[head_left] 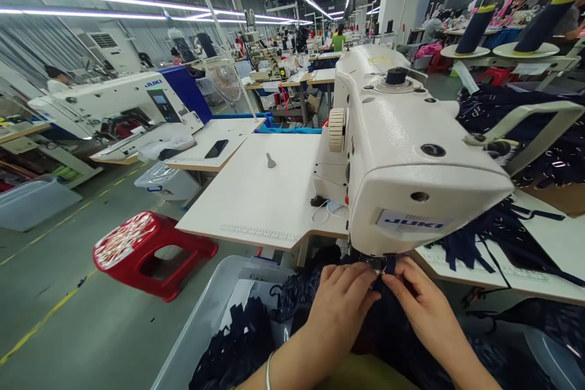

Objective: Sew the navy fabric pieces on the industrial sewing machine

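A white JUKI sewing machine (411,195) fills the middle right, and both of my hands work under the near end of its head. My left hand (340,298) has its fingers bent and closed on dark navy fabric (388,317) at the sewing point. With thumb and forefinger, my right hand (420,295) pinches a short navy strap (390,264) just below the head. The hands are close together but apart. My fingertips and the machine head partly hide the needle area. The navy fabric hangs down between my wrists.
A clear plastic bin (214,292) with navy straps stands at lower left. Beyond it is a red stool (150,250). A small metal piece (271,161) lies on the white table (247,195). Navy straps (503,237) pile up on the right, below thread cones (475,30).
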Motion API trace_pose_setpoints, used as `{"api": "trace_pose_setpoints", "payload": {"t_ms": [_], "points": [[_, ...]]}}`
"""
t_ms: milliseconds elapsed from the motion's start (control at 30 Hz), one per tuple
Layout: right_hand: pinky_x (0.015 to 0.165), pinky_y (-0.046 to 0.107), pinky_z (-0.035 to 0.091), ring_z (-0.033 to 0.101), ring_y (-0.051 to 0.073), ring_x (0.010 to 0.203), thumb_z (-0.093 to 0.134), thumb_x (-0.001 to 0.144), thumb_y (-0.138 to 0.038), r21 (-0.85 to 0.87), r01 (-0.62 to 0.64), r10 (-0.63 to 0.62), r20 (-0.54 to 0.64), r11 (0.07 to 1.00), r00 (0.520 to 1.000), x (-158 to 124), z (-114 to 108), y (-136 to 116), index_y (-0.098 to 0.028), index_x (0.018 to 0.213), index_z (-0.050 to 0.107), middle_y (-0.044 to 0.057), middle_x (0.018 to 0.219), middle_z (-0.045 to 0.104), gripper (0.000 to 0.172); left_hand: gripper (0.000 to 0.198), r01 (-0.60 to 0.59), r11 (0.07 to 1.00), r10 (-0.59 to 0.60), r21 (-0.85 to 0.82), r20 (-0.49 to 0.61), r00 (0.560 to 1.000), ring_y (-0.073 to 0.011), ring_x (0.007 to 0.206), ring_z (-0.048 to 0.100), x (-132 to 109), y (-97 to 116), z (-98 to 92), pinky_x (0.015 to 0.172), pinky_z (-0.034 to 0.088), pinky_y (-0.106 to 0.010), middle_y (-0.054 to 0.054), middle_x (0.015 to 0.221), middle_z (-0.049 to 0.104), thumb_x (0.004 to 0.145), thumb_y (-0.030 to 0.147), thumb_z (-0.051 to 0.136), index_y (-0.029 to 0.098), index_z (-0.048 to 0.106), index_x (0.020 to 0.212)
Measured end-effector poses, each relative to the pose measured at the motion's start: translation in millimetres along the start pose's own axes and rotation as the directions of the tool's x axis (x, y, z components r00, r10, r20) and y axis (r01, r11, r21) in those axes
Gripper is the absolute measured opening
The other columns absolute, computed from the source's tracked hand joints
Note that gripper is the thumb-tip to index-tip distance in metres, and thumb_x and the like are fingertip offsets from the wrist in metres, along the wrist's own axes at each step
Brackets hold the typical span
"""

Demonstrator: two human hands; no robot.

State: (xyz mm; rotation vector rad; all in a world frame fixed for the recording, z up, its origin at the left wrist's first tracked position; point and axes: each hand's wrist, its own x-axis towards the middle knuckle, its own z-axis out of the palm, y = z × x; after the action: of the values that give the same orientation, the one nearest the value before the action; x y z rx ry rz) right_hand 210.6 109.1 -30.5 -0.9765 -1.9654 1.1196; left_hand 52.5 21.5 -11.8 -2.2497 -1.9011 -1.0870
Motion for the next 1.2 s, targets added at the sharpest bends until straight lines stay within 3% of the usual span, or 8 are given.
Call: {"api": "trace_pose_setpoints", "payload": {"t_ms": [100, 200, 300, 500, 700, 967, 1067, 1200], "points": [[0.070, 0.019, 0.046, 0.056, 0.016, 0.086, 0.051, 0.093, -0.036, 0.044, 0.047, -0.047, -0.003, 0.998, 0.999, -4.7, -1.7, -2.3, -0.025, 0.083, 0.059, 0.001, 0.087, 0.057, 0.017, 0.026, 0.136, 0.987, -0.137, -0.088, -0.007, 0.991, -0.0196, 0.093, 0.056, 6.6, 2.8, -1.2, 0.076, 0.042, -0.035, -0.002, 0.107, 0.067, 0.091, 0.031, 0.058, 0.024, 0.057, 0.115], [0.072, 0.018, 0.047, 0.057, 0.014, 0.081, 0.054, 0.092, -0.031, 0.080, 0.122, -0.120, -0.029, 0.989, 0.992, -9.3, -3.6, -4.7, -0.027, 0.083, 0.061, -0.001, 0.086, 0.058, 0.012, 0.016, 0.136, 0.985, -0.140, -0.111, -0.029, 0.990, -0.0206, 0.087, 0.053, 8.8, 5.2, -4.1, 0.076, 0.039, -0.036, 0.001, 0.087, 0.068, 0.083, 0.026, 0.070, 0.027, 0.065, 0.098], [0.070, 0.019, 0.049, 0.059, 0.015, 0.078, 0.058, 0.089, -0.028, 0.118, 0.183, -0.179, -0.044, 0.976, 0.983, -13.2, -4.8, -5.4, -0.027, 0.080, 0.062, -0.001, 0.082, 0.059, 0.010, 0.006, 0.067, 0.987, -0.080, -0.145, -0.087, 0.993, -0.0191, 0.085, 0.052, 7.5, 6.8, -6.3, 0.077, 0.038, -0.035, 0.001, 0.079, 0.066, 0.085, 0.028, 0.067, 0.024, 0.066, 0.090], [0.070, 0.027, 0.054, 0.063, 0.019, 0.076, 0.065, 0.083, -0.022, 0.154, 0.277, -0.263, -0.104, 0.948, 0.959, -20.2, -2.0, 0.0, -0.030, 0.080, 0.070, 0.001, 0.080, 0.065, 0.010, 0.009, 0.011, 0.991, -0.037, -0.130, -0.201, 0.979, -0.0168, 0.081, 0.052, 2.0, 9.1, -3.7, 0.073, 0.038, -0.034, 0.001, 0.075, 0.065, 0.091, 0.028, 0.059, 0.024, 0.066, 0.091], [0.067, 0.027, 0.056, 0.066, 0.018, 0.076, 0.072, 0.077, -0.016, 0.197, 0.285, -0.258, -0.152, 0.938, 0.954, -25.1, 3.3, -0.7, -0.033, 0.081, 0.071, -0.001, 0.085, 0.070, 0.018, 0.009, 0.053, 0.992, -0.073, -0.118, -0.171, 0.983, -0.0171, 0.080, 0.053, -3.8, 10.9, 1.1, 0.073, 0.039, -0.035, 0.001, 0.076, 0.065, 0.091, 0.026, 0.057, 0.024, 0.066, 0.091], [0.063, 0.028, 0.056, 0.066, 0.020, 0.070, 0.071, 0.077, -0.024, 0.207, 0.198, -0.149, -0.232, 0.958, 0.961, -29.1, 8.8, -3.2, -0.028, 0.071, 0.068, 0.001, 0.075, 0.069, 0.008, 0.007, 0.082, 0.984, -0.107, -0.156, -0.158, 0.982, -0.0168, 0.079, 0.051, -6.0, 12.7, 3.9, 0.072, 0.037, -0.034, 0.002, 0.078, 0.066, 0.090, 0.028, 0.060, 0.023, 0.066, 0.090], [0.066, 0.027, 0.056, 0.067, 0.020, 0.071, 0.070, 0.077, -0.032, 0.194, 0.097, -0.064, -0.171, 0.976, 0.983, -29.2, 5.1, -7.0, -0.026, 0.072, 0.067, 0.002, 0.075, 0.070, 0.008, 0.006, 0.110, 0.981, -0.129, -0.158, -0.121, 0.984, -0.0162, 0.078, 0.052, -5.3, 12.9, 0.0, 0.072, 0.038, -0.034, 0.003, 0.076, 0.066, 0.086, 0.029, 0.066, 0.023, 0.065, 0.084], [0.064, 0.024, 0.053, 0.066, 0.020, 0.074, 0.066, 0.079, -0.045, 0.136, -0.146, 0.151, -0.021, 0.980, 0.988, -22.1, -1.2, -14.2, -0.025, 0.082, 0.066, 0.002, 0.081, 0.070, 0.020, 0.010, 0.159, 0.979, -0.168, -0.126, -0.061, 0.984, -0.0160, 0.077, 0.055, -6.0, 11.8, -6.8, 0.071, 0.041, -0.033, 0.003, 0.077, 0.064, 0.082, 0.031, 0.070, 0.024, 0.065, 0.086]]}}
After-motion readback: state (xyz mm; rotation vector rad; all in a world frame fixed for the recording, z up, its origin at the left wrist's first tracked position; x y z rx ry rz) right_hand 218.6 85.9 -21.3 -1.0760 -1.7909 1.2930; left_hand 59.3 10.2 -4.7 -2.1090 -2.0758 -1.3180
